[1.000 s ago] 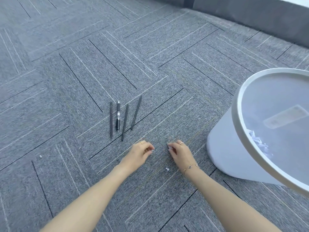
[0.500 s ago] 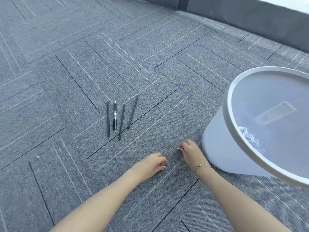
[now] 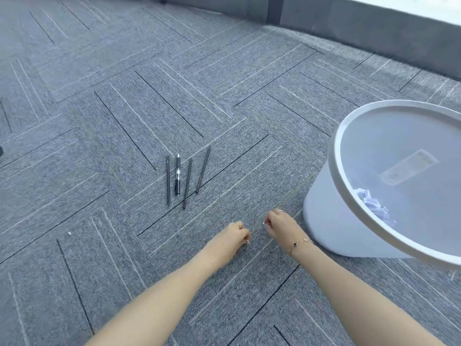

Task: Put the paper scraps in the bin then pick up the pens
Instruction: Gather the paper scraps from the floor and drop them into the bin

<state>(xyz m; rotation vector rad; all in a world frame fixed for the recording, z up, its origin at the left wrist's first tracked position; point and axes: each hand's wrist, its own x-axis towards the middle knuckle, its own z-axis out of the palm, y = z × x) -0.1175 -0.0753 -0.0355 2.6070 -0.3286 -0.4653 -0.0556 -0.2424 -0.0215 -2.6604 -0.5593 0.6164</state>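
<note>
Several dark pens (image 3: 185, 179) lie side by side on the grey carpet, just beyond my hands. My left hand (image 3: 232, 239) rests low on the carpet with its fingers curled shut around a tiny paper scrap that is hardly visible. My right hand (image 3: 282, 224), wearing a bracelet, is beside it with thumb and finger pinched on a tiny white bit. The white bin (image 3: 321, 216) stands upright right of my right hand, with crumpled paper scraps (image 3: 373, 204) inside. One small white scrap (image 3: 69, 233) lies on the carpet far left.
A low grey wall (image 3: 374, 28) runs along the far edge of the carpet. The bin's wide rim (image 3: 335, 171) reaches close to my right forearm. A dark object (image 3: 1, 151) shows at the left edge.
The loose scrap that lay between my wrists is gone from the carpet after my left hand moved onto it. Both hands have shifted slightly toward the bin, fingers still pinched.
</note>
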